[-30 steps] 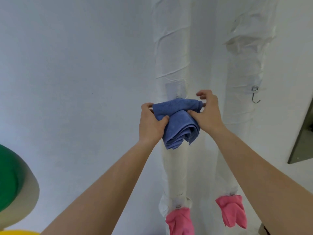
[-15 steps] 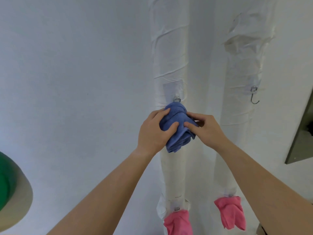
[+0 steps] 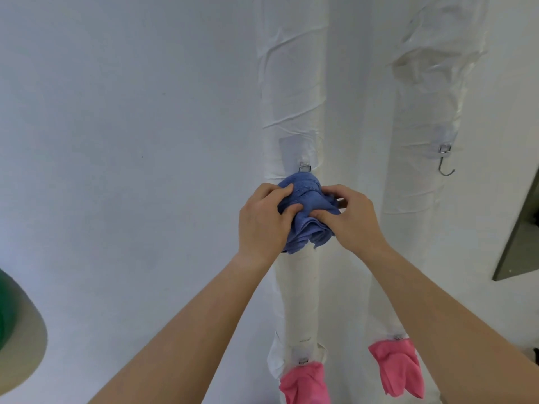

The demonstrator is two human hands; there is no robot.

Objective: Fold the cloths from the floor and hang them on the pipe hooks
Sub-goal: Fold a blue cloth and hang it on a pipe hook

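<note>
A folded blue cloth [image 3: 306, 196] is bunched against the left white wrapped pipe [image 3: 291, 97], its top just under the upper metal hook [image 3: 304, 167]. My left hand [image 3: 262, 223] grips its left side and my right hand [image 3: 353, 217] grips its right side; the hook's tip is hidden by the cloth. The right wrapped pipe [image 3: 428, 91] has a bare upper hook [image 3: 445, 164]. A pink cloth [image 3: 306, 384] hangs from the left pipe's lower hook, and a second pink cloth [image 3: 398, 367] hangs from the right pipe's lower hook.
A white wall [image 3: 131, 141] fills the left and back. A green and beige rounded object [image 3: 17, 336] shows at the lower left edge. A dark grey panel [image 3: 519, 249] is at the right edge.
Both hands have drawn together and bunched the blue cloth more tightly. The cloth's top has stayed just under the left pipe's upper hook since half a second ago.
</note>
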